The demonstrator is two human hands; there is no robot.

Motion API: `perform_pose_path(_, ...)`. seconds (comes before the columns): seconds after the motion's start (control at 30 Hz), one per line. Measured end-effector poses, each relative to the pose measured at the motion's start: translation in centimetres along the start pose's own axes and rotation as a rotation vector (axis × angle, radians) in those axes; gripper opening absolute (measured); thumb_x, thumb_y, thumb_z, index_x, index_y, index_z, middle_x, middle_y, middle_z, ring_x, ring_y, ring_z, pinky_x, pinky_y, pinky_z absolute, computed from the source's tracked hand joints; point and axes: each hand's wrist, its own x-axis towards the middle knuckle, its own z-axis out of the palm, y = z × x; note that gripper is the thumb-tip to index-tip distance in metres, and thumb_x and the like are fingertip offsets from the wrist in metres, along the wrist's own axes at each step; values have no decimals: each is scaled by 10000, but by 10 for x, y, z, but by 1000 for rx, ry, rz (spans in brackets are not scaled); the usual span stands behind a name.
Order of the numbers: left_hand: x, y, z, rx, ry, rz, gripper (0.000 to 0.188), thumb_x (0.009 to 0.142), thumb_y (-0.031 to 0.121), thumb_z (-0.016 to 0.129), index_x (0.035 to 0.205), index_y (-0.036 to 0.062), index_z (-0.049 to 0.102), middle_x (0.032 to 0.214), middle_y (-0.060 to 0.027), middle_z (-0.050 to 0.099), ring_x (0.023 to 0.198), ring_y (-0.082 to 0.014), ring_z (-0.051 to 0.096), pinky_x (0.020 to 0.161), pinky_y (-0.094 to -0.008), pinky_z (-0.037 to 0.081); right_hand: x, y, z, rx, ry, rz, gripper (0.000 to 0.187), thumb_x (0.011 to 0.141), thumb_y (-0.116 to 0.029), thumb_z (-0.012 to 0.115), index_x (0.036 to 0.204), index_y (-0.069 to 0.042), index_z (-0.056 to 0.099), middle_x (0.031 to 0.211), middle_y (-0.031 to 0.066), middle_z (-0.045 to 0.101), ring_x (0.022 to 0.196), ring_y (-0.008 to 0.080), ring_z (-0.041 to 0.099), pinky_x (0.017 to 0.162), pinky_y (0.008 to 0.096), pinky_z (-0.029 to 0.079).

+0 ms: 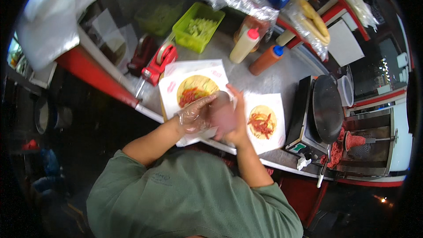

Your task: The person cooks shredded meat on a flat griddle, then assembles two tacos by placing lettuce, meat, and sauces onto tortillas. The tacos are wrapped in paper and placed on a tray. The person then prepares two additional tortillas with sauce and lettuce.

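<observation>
A clear plastic glove covers my left hand [196, 114], whose visible fingers stretch up and to the right. Close against it is my right hand [238, 121], with a finger pointing upward and the rest smeared by motion. Between them is a pinkish blur; I cannot make out whether it is fingers or something held. Behind my left hand lies a round flatbread [198, 84] with shredded filling and red sauce, on white printed paper [211, 67]. To the right of my right hand, a smaller topped flatbread [263, 122] rests on another white sheet [273, 101].
Beyond the papers stand a green bin [183, 35] of shredded vegetable, a red tape dispenser [161, 64], a pale sauce bottle [243, 47] and an orange-red one [265, 59]. A round black griddle [327, 108] stands at right, near a meat spit [354, 140]. Bagged bread [313, 22] sits on the shelf.
</observation>
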Motion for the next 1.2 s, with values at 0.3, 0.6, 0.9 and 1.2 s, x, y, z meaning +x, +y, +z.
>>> perform_pose_path(0.3,163,117,21,1315,386,1022,913,835,310,880,1531,42,354,1342,-205,613,1212,-337,632,1046,-430,510,126,185,-34,-204,519,169,976,765,-190,913,1547,-6,358,1524,213,475,1407,335,464,1198,435,346)
perform_pose_path(0.6,88,70,79,1724,-152,1486,839,790,302,906,1485,87,487,1501,-221,523,1449,-398,468,1197,-520,378,88,105,-36,-128,434,-249,719,994,-373,679,1587,-63,416,1635,175,413,1499,310,421,1166,427,420)
perform_pose_path(0.9,-33,-80,88,1563,-788,812,596,965,281,748,1510,164,537,1553,-124,528,1458,-361,474,1225,-544,343,-28,-61,-189,616,637,-69,495,1046,-484,530,1165,-7,593,1076,149,680,968,254,690,907,429,581)
perform_pose_path(1.2,-62,-83,8,1680,-393,-178,559,1080,487,503,1425,54,582,1362,-200,655,1258,-362,631,1094,-440,483,-65,-19,-228,532,789,79,611,991,-284,702,1440,43,447,1313,166,619,1262,304,606,1133,500,461)
